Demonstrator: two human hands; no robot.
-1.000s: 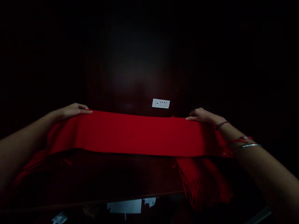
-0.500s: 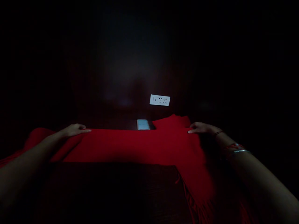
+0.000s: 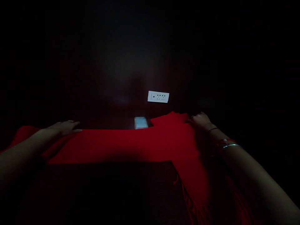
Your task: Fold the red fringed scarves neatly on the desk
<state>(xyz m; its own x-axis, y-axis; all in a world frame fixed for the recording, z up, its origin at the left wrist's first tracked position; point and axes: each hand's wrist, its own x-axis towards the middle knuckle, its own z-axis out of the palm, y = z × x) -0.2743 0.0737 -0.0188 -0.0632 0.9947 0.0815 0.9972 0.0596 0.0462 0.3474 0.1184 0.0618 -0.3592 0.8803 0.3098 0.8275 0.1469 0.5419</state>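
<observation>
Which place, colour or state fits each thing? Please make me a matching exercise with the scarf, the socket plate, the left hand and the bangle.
Things:
1. scarf
2. socket plate
3. left hand
4. bangle

Descriptions:
A. silver, on the right wrist
B. white, beyond the scarf
C. red, spread across the dark surface
D. lying flat on the scarf's left part

Pairs: 1-C, 2-B, 3-D, 4-A
</observation>
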